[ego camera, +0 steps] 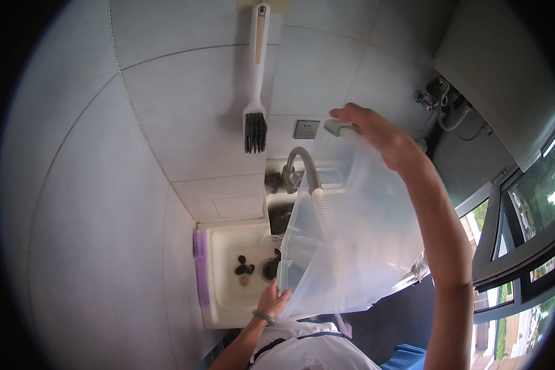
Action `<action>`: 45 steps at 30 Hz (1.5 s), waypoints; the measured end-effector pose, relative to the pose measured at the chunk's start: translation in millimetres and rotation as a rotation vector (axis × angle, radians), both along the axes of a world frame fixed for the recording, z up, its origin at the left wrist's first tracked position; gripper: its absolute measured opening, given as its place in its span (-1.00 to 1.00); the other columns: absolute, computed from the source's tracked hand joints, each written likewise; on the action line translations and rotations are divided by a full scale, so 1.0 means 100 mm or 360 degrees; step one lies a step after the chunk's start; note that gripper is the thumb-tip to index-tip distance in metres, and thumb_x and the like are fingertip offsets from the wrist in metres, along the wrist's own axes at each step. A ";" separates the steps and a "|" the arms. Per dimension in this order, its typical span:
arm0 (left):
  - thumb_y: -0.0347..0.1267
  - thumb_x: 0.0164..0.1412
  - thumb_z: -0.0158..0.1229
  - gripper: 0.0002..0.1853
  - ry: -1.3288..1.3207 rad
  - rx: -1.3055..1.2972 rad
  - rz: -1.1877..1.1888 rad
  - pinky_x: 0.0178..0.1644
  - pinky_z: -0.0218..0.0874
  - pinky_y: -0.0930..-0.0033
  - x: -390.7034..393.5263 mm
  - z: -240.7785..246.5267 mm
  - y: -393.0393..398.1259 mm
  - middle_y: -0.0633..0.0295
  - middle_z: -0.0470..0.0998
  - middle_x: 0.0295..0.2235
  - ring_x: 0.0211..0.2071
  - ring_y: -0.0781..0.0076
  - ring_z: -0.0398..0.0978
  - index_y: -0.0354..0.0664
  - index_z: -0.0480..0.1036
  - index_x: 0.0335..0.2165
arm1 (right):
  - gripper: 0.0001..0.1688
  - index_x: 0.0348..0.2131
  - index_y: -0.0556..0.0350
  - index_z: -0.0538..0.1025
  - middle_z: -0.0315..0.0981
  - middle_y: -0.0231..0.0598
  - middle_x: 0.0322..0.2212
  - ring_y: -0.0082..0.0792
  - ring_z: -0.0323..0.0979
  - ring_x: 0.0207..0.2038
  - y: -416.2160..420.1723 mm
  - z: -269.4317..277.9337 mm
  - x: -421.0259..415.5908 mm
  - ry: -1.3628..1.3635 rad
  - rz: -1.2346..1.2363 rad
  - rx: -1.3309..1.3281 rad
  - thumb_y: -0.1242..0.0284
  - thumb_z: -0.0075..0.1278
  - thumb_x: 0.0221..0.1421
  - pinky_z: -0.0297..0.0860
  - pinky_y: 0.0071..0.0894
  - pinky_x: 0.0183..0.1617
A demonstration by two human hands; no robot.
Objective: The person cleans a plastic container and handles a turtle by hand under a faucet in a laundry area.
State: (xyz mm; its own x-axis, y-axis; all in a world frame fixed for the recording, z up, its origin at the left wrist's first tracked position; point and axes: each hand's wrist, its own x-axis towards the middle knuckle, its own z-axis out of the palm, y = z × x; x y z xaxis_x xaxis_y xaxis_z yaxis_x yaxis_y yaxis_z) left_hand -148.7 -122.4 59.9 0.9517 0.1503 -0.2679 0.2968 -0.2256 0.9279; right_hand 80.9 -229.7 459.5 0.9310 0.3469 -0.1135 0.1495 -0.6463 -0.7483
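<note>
A large translucent plastic storage box is tilted over the right part of a cream utility sink. My left hand, with a bangle at the wrist, grips the pale green handle at the box's lower left. Raised at the far end, my right hand lies over the other green handle; its fingers are partly hidden. A grey gooseneck faucet curves beside the box wall. Several dark, stone-like pieces lie in the sink basin near the drain.
A purple brush rests along the sink's left rim. A white brush with black bristles hangs on the tiled wall. A wall socket is behind the faucet. Pipes and valves are at upper right, near open windows. Blue material shows below.
</note>
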 end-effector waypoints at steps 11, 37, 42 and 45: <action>-0.24 0.09 0.13 -0.65 -0.0073 -0.0238 -0.0221 -0.33 0.33 0.25 0.19 -0.68 -0.33 0.04 0.58 -0.44 -0.42 0.21 0.55 -0.29 0.42 -0.24 | -0.31 0.09 0.02 0.31 -0.08 0.06 0.25 0.07 -0.17 0.28 0.52 -0.25 0.21 0.0277 0.0095 -0.0056 0.03 -0.23 0.06 -0.20 0.11 0.28; -0.25 0.10 0.11 -0.59 0.0040 0.0121 -0.0129 -0.32 0.31 0.12 0.00 0.22 -0.08 -0.10 0.52 -0.42 -0.40 0.06 0.52 -0.33 0.32 -0.16 | -0.38 0.04 0.00 0.41 0.28 -0.10 0.06 -0.20 0.21 0.09 -0.25 -0.11 0.12 -0.0280 0.0129 0.0222 0.02 -0.29 0.19 0.08 -0.20 0.20; -0.24 0.04 0.10 -0.41 -0.0109 0.0662 0.0215 -0.25 0.29 0.02 -0.19 0.73 0.52 -0.17 0.47 -0.37 -0.33 -0.12 0.46 -0.36 0.28 0.01 | -0.36 0.14 0.01 0.35 0.23 -0.11 0.10 -0.25 0.17 0.12 -1.11 -0.18 -0.04 -0.0085 -0.0029 0.0894 0.15 -0.16 0.12 0.02 -0.36 0.23; -0.37 0.06 0.07 -0.43 -0.0165 0.0739 0.0404 -0.17 0.28 0.06 -0.26 1.17 0.74 -0.13 0.47 -0.29 -0.25 -0.11 0.45 -0.36 0.26 0.06 | -0.22 0.15 0.12 0.32 0.16 -0.05 0.16 -0.20 0.11 0.21 -1.59 -0.48 -0.21 0.0045 0.0003 0.1067 0.29 0.04 -0.09 0.02 -0.32 0.26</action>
